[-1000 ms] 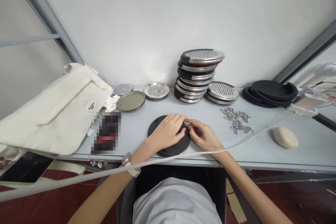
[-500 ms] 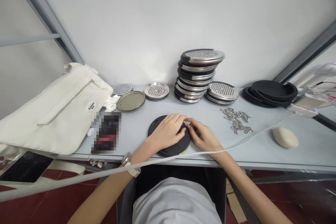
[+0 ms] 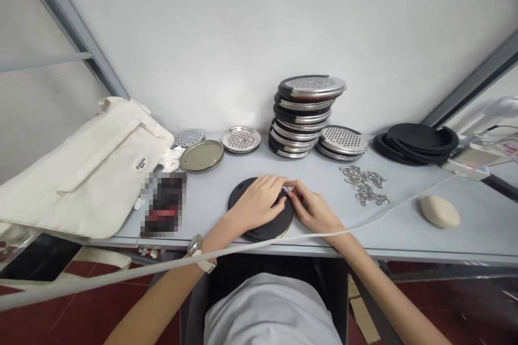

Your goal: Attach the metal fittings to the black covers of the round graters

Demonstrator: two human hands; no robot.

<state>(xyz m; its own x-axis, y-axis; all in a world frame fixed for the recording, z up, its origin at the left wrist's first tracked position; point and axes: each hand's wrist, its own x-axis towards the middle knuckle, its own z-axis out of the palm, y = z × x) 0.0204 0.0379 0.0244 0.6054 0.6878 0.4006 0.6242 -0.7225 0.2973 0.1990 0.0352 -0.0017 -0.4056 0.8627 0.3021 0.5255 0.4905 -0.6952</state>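
Observation:
A round black disc [image 3: 279,225] lies near the table's front edge, with a thin yellowish line along its lower right rim. Across its top rests my left hand [image 3: 261,202], holding it down, with thumb and fingertips bent toward its upper right edge. At that edge my right hand [image 3: 311,207] pinches a small metal wire clip [image 3: 285,190], mostly hidden by the fingers. Loose metal wire clips [image 3: 364,186] lie in a pile to the right. Behind the disc rises a tall stack of round graters [image 3: 301,124] with black rims and perforated metal faces.
A white cable [image 3: 246,247] crosses in front of my forearms. Right stand more graters [image 3: 343,143], black discs [image 3: 421,140] and a beige rounded object [image 3: 440,212]. Left are an olive disc [image 3: 202,156], a perforated metal disc [image 3: 241,140] and a white bag [image 3: 89,172].
Both hands stay at the disc's upper right edge. My right fingertips shift very slightly at the small metal clip; everything else looks the same.

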